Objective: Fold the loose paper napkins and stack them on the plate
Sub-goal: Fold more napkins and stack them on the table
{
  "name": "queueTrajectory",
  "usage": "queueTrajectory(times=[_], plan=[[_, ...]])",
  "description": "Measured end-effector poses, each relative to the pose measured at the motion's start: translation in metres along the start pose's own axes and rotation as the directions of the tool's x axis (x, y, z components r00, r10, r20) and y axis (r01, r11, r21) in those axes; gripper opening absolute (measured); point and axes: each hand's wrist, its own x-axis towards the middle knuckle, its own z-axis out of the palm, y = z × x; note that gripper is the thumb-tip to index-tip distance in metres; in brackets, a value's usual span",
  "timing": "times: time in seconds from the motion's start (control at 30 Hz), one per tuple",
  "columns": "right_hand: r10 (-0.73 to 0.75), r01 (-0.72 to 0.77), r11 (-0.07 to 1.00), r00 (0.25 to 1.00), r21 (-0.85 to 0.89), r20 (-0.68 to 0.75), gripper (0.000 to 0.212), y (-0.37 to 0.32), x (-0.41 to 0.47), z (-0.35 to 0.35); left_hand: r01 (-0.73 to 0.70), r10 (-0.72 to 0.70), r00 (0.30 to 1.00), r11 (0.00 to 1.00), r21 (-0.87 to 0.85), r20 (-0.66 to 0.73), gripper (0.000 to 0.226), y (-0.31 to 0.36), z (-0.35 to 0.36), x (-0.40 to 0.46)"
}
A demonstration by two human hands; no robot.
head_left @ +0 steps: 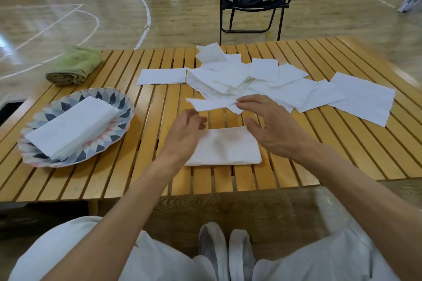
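nearest the table's front edge lies a folded napkin (225,147) on the slatted wooden table (296,155), with the left hand (186,131) hovering over its left end, fingers loosely curled and holding nothing. just beyond, the right hand (271,121) pinches a loose napkin (212,104) by its edge, lifted a little off the table. to the left sits the patterned plate (114,100) bearing a stack of folded napkins (73,124), and farther back are the scattered loose napkins (274,82), another folded napkin (162,76), a rolled green towel (74,65) and a dark chair (253,4).
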Motion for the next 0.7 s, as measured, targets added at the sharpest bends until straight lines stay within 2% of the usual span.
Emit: queueTrajectory(times=[0.07,0.17,0.23,0.3,0.37,0.47,0.57,0.63,0.7], plan=[[-0.05,0.05,0.999,0.999,0.007,0.02,0.037,-0.002,-0.002,0.003,0.076,-0.088,0.995,0.97,-0.231,-0.041,0.039,0.007,-0.003,0.001],[-0.113,0.113,0.994,0.993,0.007,0.046,0.035,-0.006,-0.004,0.007,0.167,-0.194,0.981,0.833,-0.527,0.004,0.055,0.013,-0.011,0.003],[-0.146,0.146,0.989,0.987,-0.002,0.072,0.035,-0.008,-0.004,0.01,0.192,-0.231,0.973,0.804,-0.563,0.002,0.043,0.014,-0.013,0.003],[-0.164,0.168,0.985,0.982,-0.034,0.095,0.036,-0.01,-0.005,0.011,0.177,-0.216,0.976,0.847,-0.502,-0.02,0.017,0.012,-0.013,0.003],[-0.147,0.151,0.988,0.984,-0.025,0.099,0.034,-0.011,-0.006,0.011,0.161,-0.198,0.98,0.873,-0.461,-0.033,0.01,0.012,-0.014,0.001],[-0.031,0.033,0.996,0.999,0.084,-0.02,0.025,-0.009,-0.008,0.009,0.131,-0.169,0.985,0.855,-0.502,-0.03,0.015,0.013,-0.018,-0.001],[0.187,-0.146,0.964,0.966,0.221,-0.179,0.021,-0.009,-0.005,0.002,0.112,-0.126,0.992,0.833,-0.542,0.012,0.015,0.019,-0.02,-0.003],[0.366,-0.31,0.896,0.921,0.319,-0.131,0.035,-0.01,-0.002,-0.002,0.108,-0.098,0.994,0.821,-0.56,0.048,0.016,0.02,-0.02,-0.004],[0.49,-0.453,0.812,0.872,0.369,-0.009,0.053,-0.008,0.001,-0.006,0.108,-0.076,0.994,0.812,-0.573,0.08,0.018,0.021,-0.02,-0.006]])
